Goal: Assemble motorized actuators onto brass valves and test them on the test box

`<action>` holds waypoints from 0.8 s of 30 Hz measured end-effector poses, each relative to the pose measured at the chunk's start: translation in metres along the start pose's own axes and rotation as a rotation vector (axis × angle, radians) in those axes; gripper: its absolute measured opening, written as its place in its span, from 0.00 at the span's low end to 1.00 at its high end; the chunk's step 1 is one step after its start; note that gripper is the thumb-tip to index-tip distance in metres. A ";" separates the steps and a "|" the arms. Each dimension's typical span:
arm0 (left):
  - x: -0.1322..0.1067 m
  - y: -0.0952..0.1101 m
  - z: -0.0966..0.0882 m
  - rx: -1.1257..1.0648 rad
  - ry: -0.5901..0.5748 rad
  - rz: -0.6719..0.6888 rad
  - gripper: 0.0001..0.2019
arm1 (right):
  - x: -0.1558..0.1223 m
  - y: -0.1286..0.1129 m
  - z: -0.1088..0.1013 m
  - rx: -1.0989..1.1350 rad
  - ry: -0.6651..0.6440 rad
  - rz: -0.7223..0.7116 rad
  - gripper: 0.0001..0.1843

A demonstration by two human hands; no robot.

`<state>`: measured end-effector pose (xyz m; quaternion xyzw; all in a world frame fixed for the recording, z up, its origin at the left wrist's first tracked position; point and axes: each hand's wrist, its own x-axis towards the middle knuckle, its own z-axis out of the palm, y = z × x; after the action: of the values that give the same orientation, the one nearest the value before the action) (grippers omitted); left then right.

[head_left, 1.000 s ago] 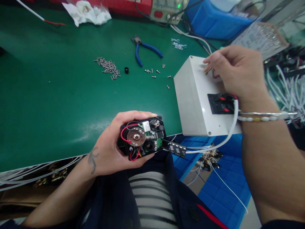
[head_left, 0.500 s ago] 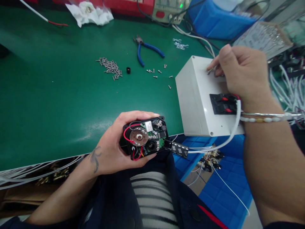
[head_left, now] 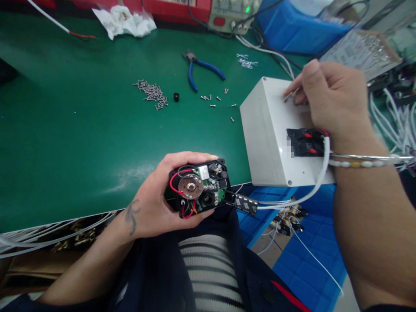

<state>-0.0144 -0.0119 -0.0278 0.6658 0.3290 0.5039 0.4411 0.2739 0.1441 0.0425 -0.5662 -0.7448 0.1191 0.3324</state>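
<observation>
My left hand (head_left: pixel 156 203) grips a small open black case (head_left: pixel 198 187) over my lap; a green circuit board, a round metal disc and red and black wires show inside it. A black connector (head_left: pixel 246 203) with white wires hangs from the case's right side. My right hand (head_left: pixel 331 102) rests on top of a white plastic box (head_left: pixel 269 134) at the table's edge, its thumb and fingers pinched round a small metal switch lever. A black terminal block (head_left: pixel 307 141) with red tabs sits on the box, and a white cable runs from it.
Blue-handled pliers (head_left: pixel 203 69), a pile of screws (head_left: pixel 151 92), scattered screws and a small black cap (head_left: pixel 176 96) lie on the green mat (head_left: pixel 81 130). Crumpled white tissue (head_left: pixel 121 19) is at the back. Blue bins and white cable bundles sit at right and below.
My right hand's fingers have curled from reaching across the white box into a pinch on the small metal lever. My left hand and the case stay almost still.
</observation>
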 end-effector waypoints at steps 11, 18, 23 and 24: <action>-0.001 0.001 -0.002 -0.044 -0.011 -0.057 0.44 | 0.005 -0.002 0.009 0.158 0.106 0.099 0.32; -0.001 0.001 -0.002 -0.033 -0.015 -0.063 0.43 | 0.005 -0.004 0.007 0.128 0.096 0.110 0.31; -0.001 0.002 -0.001 -0.041 -0.005 -0.062 0.42 | 0.006 -0.004 0.008 0.100 0.096 0.164 0.30; -0.001 0.004 0.000 -0.022 0.010 -0.067 0.41 | 0.006 -0.004 0.008 0.104 0.103 0.173 0.30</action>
<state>-0.0150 -0.0139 -0.0242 0.6470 0.3477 0.4957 0.4634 0.2649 0.1501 0.0405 -0.6157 -0.6678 0.1568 0.3878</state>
